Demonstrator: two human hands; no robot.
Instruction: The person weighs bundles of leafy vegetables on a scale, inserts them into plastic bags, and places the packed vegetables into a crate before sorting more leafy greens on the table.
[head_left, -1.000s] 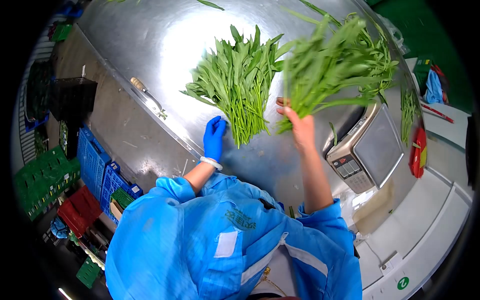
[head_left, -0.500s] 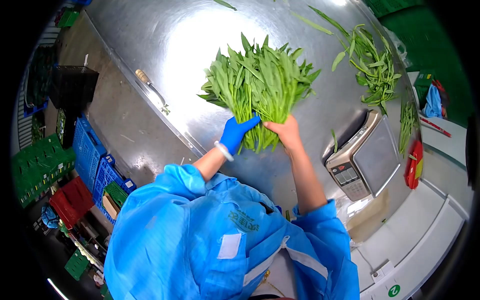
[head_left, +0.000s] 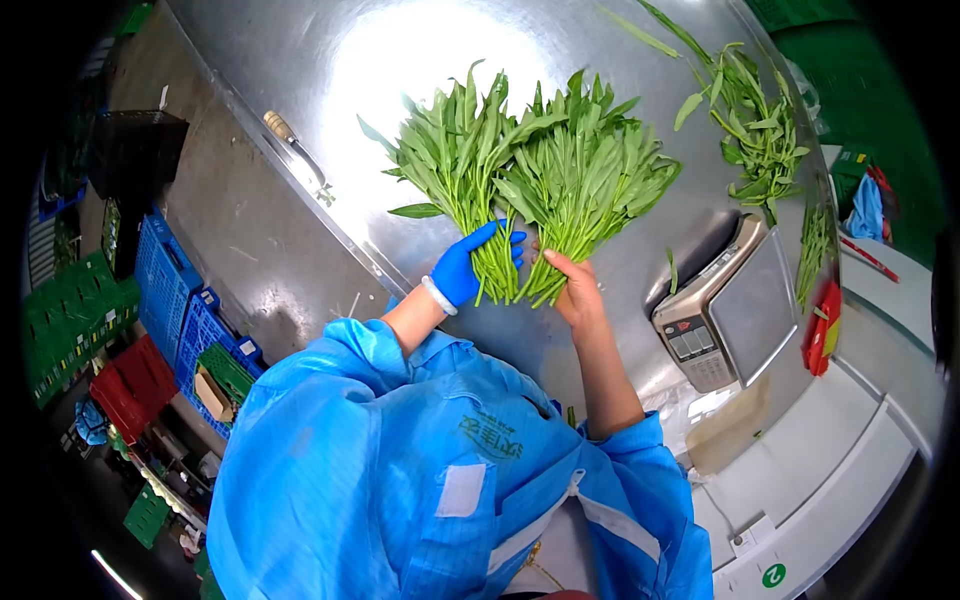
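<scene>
My left hand (head_left: pixel 465 272), in a blue glove with a white band at the wrist, is closed round the stems of a bunch of water spinach (head_left: pixel 455 160). Bare, my right hand (head_left: pixel 575 285) grips the stems of a second bunch of water spinach (head_left: pixel 595 180). Both bunches fan out with their leaves pointing away from me over the steel table (head_left: pixel 330 60). Their inner leaves overlap, while the cut stem ends sit side by side between my hands. Some of my fingers are hidden behind the stems.
A sickle-like knife with a wooden handle (head_left: pixel 279 126) lies at the table's left edge. On the right are loose greens (head_left: pixel 760 130), a weighing scale (head_left: pixel 725 315) and a red-and-yellow object (head_left: pixel 823 330). Blue crates (head_left: pixel 172 290) and green crates (head_left: pixel 75 325) stand at far left.
The greens, pressed together as one mass before, are now spread into two bunches. The right bunch has tilted outward to the right, and a gap shows between the stems.
</scene>
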